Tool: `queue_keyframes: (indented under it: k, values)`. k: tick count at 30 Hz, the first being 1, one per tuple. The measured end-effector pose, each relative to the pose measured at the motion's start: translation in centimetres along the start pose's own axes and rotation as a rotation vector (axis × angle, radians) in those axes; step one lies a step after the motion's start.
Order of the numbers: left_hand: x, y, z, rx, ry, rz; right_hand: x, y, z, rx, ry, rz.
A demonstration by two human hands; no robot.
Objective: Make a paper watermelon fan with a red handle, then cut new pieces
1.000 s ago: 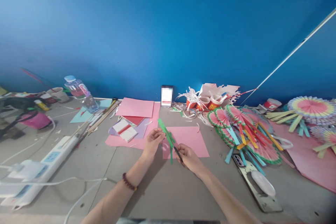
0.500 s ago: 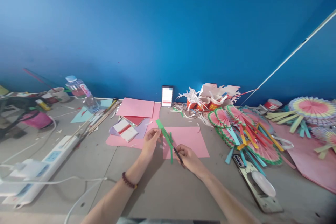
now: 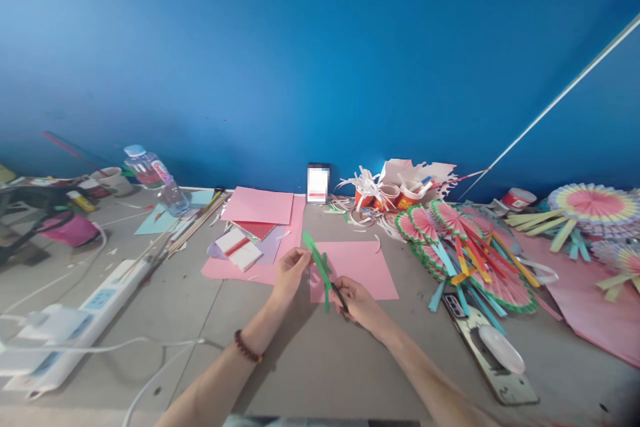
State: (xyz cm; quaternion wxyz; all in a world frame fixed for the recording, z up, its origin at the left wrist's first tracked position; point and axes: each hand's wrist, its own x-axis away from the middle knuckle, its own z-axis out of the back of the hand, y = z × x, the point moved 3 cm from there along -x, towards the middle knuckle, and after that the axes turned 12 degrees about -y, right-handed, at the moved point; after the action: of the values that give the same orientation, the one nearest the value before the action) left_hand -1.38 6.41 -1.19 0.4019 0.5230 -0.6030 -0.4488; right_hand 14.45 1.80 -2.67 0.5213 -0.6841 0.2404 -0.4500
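Note:
My left hand (image 3: 291, 272) pinches a narrow green paper strip (image 3: 316, 253) by its edge, over the table's middle. In my right hand (image 3: 356, 300) is a pair of scissors (image 3: 340, 296) with dark handles, its fingers wrapped round them. The scissors' blades point toward the lower part of the strip and are mostly hidden by the green paper. Beneath both hands lies a pink paper sheet (image 3: 365, 270), with more green strip pieces on its left side.
Left of my hands lie pink papers (image 3: 263, 205) and a white pad (image 3: 239, 247). A power strip (image 3: 95, 310) with cables (image 3: 150, 341) is further left. To the right are folded paper fans (image 3: 475, 240) and a phone (image 3: 500, 367) bearing a white mouse (image 3: 501, 349). Paper cups (image 3: 410, 195) stand behind.
My left hand has shifted slightly right with the green strip, whose upper end now leans less to the left. The scissors' handles in my right hand look wider apart.

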Motion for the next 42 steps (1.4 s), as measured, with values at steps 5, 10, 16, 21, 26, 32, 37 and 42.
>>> queue_keyframes:
  k: [5,10,16,21,26,32,37,42]
  values:
    - [-0.01,-0.14,-0.16,-0.024,-0.029,-0.034,-0.01,-0.23,-0.13,-0.025,-0.026,-0.010]
    - [0.25,-0.01,-0.54,-0.019,-0.031,-0.036,-0.08,0.05,-0.03,-0.026,-0.024,0.000]
    - [0.31,-0.39,-0.57,0.008,-0.017,-0.020,-0.05,-0.14,-0.03,-0.023,-0.028,0.010]
    - [0.08,-0.63,-0.42,0.001,-0.032,-0.031,-0.19,0.08,0.07,-0.029,-0.039,0.022]
    - [0.20,-0.39,-0.48,0.001,-0.022,-0.019,-0.15,0.15,0.11,-0.016,-0.025,0.030]
    - [0.37,0.10,-0.63,-0.013,-0.018,-0.014,0.02,-0.16,0.08,-0.005,-0.026,0.014]
    - [0.32,0.34,-0.71,-0.011,-0.026,-0.017,-0.08,-0.19,0.14,-0.012,-0.015,0.029]
    - [0.33,0.02,-0.58,-0.011,-0.022,-0.015,-0.11,-0.01,0.23,-0.012,-0.012,0.033]
